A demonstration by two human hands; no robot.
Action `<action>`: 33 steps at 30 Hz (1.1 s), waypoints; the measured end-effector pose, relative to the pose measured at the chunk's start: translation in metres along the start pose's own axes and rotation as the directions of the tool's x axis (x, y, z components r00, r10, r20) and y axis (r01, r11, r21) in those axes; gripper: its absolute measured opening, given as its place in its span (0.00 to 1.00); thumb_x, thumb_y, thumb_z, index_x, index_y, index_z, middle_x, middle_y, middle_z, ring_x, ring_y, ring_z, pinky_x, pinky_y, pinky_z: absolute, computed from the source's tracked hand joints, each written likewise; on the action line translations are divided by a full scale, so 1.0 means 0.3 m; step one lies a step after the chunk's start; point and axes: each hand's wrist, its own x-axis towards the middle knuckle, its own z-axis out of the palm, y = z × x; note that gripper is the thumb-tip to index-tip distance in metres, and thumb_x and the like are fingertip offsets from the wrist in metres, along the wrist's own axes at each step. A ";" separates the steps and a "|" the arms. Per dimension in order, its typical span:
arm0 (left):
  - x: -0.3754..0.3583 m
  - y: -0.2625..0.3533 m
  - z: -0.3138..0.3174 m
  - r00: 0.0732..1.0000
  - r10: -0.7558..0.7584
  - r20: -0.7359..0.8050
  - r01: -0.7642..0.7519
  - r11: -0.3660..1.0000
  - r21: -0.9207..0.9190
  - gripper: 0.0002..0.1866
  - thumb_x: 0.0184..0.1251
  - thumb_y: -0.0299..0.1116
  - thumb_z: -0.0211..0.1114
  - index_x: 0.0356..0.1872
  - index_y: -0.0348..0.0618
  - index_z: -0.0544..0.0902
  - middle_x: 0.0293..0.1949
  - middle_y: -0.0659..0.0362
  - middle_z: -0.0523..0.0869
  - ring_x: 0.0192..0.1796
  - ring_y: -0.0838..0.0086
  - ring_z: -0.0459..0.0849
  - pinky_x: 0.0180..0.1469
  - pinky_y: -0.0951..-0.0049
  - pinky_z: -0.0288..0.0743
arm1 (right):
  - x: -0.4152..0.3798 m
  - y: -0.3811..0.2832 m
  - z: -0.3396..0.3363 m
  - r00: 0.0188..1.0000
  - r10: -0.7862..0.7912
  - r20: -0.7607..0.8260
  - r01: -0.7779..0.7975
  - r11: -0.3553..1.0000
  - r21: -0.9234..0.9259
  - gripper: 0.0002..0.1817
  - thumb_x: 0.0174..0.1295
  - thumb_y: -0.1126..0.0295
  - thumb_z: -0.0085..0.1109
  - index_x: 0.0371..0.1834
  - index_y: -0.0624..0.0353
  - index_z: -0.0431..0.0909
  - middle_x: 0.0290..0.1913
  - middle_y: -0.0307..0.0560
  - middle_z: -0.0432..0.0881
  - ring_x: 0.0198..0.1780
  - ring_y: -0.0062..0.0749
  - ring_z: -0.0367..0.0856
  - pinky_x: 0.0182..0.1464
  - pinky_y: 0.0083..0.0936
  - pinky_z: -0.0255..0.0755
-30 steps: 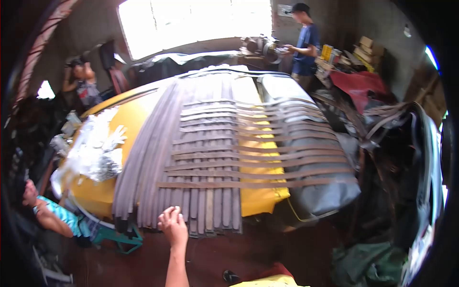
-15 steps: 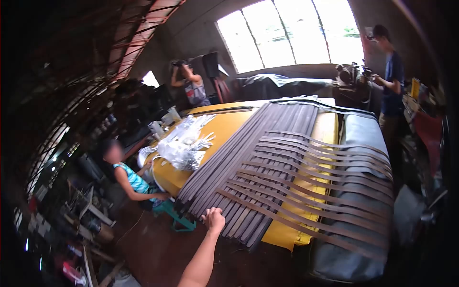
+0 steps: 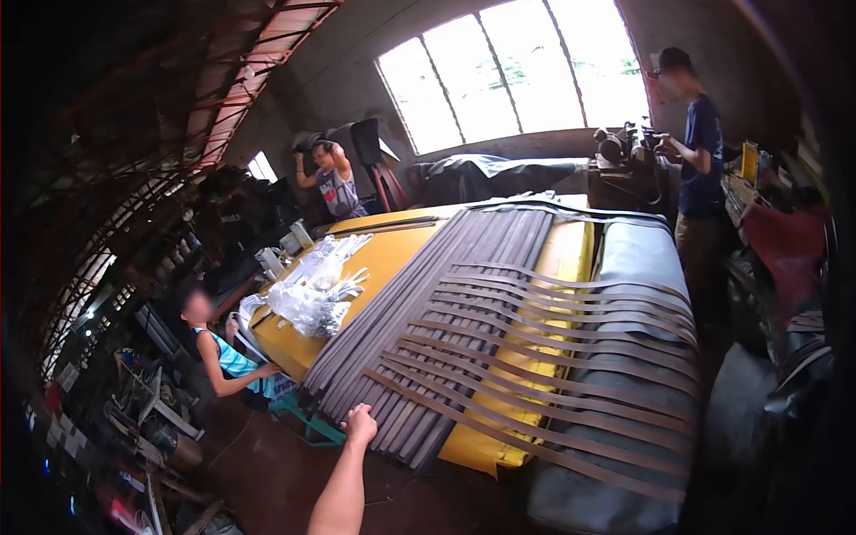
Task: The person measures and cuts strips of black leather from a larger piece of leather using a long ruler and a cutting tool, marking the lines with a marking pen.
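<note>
My left hand (image 3: pixel 361 424) is at the near ends of a row of long dark flat strips (image 3: pixel 419 303), its fingers curled closed. What they hold, if anything, is hidden. The strips lie side by side along a yellow table (image 3: pixel 385 234), and their near ends overhang its edge. Several thinner brown strips (image 3: pixel 535 361) lie crosswise over them, spaced apart and reaching right onto a grey covered surface (image 3: pixel 637 254). My right hand is out of view.
Clear plastic bags and white strips (image 3: pixel 312 299) lie on the table's left part. A person in a turquoise top (image 3: pixel 234 348) sits there by a green stool (image 3: pixel 308 419). Another person (image 3: pixel 339 187) stands behind, arms raised. A third (image 3: pixel 700 143) stands by a machine (image 3: pixel 624 147).
The view has shifted, so the table appears further left and lower. My left hand stays by the strip ends, closed. The person at the back now faces more this way.
</note>
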 end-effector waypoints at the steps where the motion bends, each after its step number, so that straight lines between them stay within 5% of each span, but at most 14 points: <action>1: -0.005 -0.010 0.003 1.000 0.012 -0.007 -0.012 1.000 -0.008 0.21 0.67 0.27 0.53 0.60 0.50 0.81 0.69 0.61 0.76 0.73 0.61 0.69 0.71 0.32 0.57 | -0.008 0.012 -0.008 1.000 0.004 -0.004 -0.004 1.000 0.005 0.20 0.68 0.54 0.62 0.42 0.64 0.84 0.32 0.50 0.86 0.31 0.40 0.84 0.36 0.37 0.75; 4: 0.024 -0.059 0.024 0.998 0.065 0.015 -0.065 0.998 -0.012 0.24 0.67 0.26 0.53 0.63 0.51 0.80 0.73 0.61 0.72 0.74 0.60 0.68 0.70 0.31 0.58 | -0.045 0.069 -0.040 0.999 0.023 -0.032 -0.022 0.999 0.031 0.20 0.68 0.54 0.62 0.42 0.64 0.83 0.33 0.50 0.86 0.31 0.40 0.83 0.36 0.36 0.75; 6: 0.030 -0.082 0.022 0.994 0.112 0.009 -0.112 0.993 -0.040 0.22 0.67 0.29 0.57 0.62 0.49 0.81 0.72 0.59 0.74 0.73 0.58 0.70 0.72 0.39 0.61 | -0.064 0.106 -0.061 0.998 0.034 -0.047 -0.031 0.998 0.046 0.20 0.68 0.54 0.62 0.43 0.64 0.83 0.33 0.50 0.86 0.31 0.39 0.83 0.36 0.36 0.75; 10: 0.047 -0.102 0.024 0.959 0.258 -0.119 -0.260 0.966 -0.005 0.17 0.62 0.26 0.65 0.53 0.43 0.84 0.56 0.51 0.85 0.61 0.52 0.79 0.66 0.51 0.69 | -0.117 0.168 -0.104 0.995 0.061 -0.085 -0.055 0.996 0.067 0.19 0.68 0.55 0.62 0.43 0.64 0.83 0.33 0.49 0.85 0.31 0.38 0.83 0.36 0.35 0.75; 12: 0.001 -0.026 0.017 0.740 0.461 -0.490 -0.499 0.865 0.061 0.14 0.62 0.24 0.66 0.49 0.39 0.85 0.49 0.49 0.86 0.54 0.51 0.81 0.58 0.52 0.73 | -0.141 0.210 -0.129 0.989 0.072 -0.128 -0.063 0.996 0.069 0.19 0.69 0.55 0.62 0.43 0.64 0.83 0.33 0.49 0.85 0.31 0.37 0.83 0.36 0.34 0.75; 14: -0.130 0.162 0.002 0.735 0.322 -0.596 -0.488 0.862 -0.136 0.11 0.64 0.24 0.65 0.46 0.36 0.84 0.46 0.49 0.86 0.48 0.54 0.82 0.52 0.57 0.75 | -0.179 0.248 -0.161 0.979 0.096 -0.178 -0.087 0.994 0.059 0.19 0.69 0.55 0.62 0.44 0.63 0.83 0.34 0.48 0.85 0.31 0.37 0.83 0.36 0.34 0.75; 15: -0.219 0.281 -0.004 0.763 0.359 -0.538 -0.514 0.841 -0.168 0.11 0.64 0.24 0.65 0.46 0.36 0.84 0.46 0.49 0.86 0.48 0.54 0.82 0.52 0.57 0.75 | -0.213 0.262 -0.179 0.973 0.113 -0.200 -0.102 0.993 0.063 0.19 0.69 0.55 0.62 0.44 0.63 0.83 0.34 0.48 0.85 0.31 0.36 0.83 0.36 0.34 0.75; 17: -0.435 0.528 -0.006 0.843 0.374 -0.387 -0.535 0.655 -0.533 0.10 0.65 0.23 0.65 0.46 0.34 0.84 0.43 0.50 0.85 0.44 0.56 0.82 0.48 0.61 0.76 | -0.269 0.278 -0.194 0.962 0.141 -0.234 -0.126 0.989 0.079 0.19 0.69 0.55 0.62 0.44 0.63 0.83 0.34 0.48 0.85 0.31 0.36 0.83 0.36 0.33 0.75; 21: -0.680 0.766 0.092 0.412 0.827 -0.383 -0.805 0.133 -0.578 0.03 0.63 0.22 0.67 0.37 0.38 0.84 0.34 0.53 0.84 0.36 0.62 0.81 0.40 0.66 0.75 | -0.387 0.267 -0.128 0.950 0.189 -0.247 -0.159 0.978 0.137 0.19 0.69 0.55 0.62 0.45 0.63 0.83 0.34 0.47 0.85 0.31 0.34 0.82 0.36 0.33 0.75; 23: -0.794 0.828 0.132 0.304 0.882 -0.360 -0.712 -0.040 -0.701 0.05 0.57 0.19 0.70 0.34 0.39 0.85 0.30 0.55 0.86 0.31 0.64 0.81 0.35 0.66 0.75 | -0.427 0.240 -0.051 0.955 0.198 -0.222 -0.168 0.975 0.149 0.19 0.69 0.55 0.62 0.45 0.63 0.82 0.34 0.47 0.85 0.31 0.34 0.82 0.36 0.32 0.75; 26: -0.863 0.845 0.185 0.027 0.956 -0.291 -0.533 -0.232 -0.814 0.07 0.55 0.19 0.70 0.35 0.38 0.86 0.25 0.56 0.85 0.25 0.65 0.81 0.30 0.69 0.76 | -0.486 0.216 0.055 0.960 0.211 -0.181 -0.182 0.969 0.166 0.19 0.70 0.55 0.62 0.45 0.63 0.82 0.35 0.46 0.85 0.31 0.33 0.82 0.36 0.31 0.75; 28: -0.863 0.839 0.206 -0.071 0.962 -0.264 -0.501 -0.263 -0.824 0.07 0.55 0.19 0.71 0.36 0.37 0.86 0.25 0.55 0.86 0.25 0.65 0.82 0.30 0.69 0.77 | -0.526 0.185 0.091 0.958 0.231 -0.170 -0.197 0.961 0.194 0.19 0.70 0.55 0.62 0.46 0.63 0.82 0.35 0.46 0.85 0.31 0.32 0.82 0.36 0.31 0.75; 33: -0.835 0.858 0.265 -0.092 0.967 -0.236 -0.487 -0.251 -0.837 0.06 0.54 0.19 0.70 0.34 0.38 0.86 0.25 0.55 0.86 0.25 0.65 0.83 0.30 0.70 0.77 | -0.629 0.134 0.075 0.911 0.297 -0.285 -0.236 0.945 0.228 0.20 0.68 0.54 0.63 0.44 0.62 0.84 0.33 0.48 0.86 0.32 0.34 0.83 0.37 0.33 0.75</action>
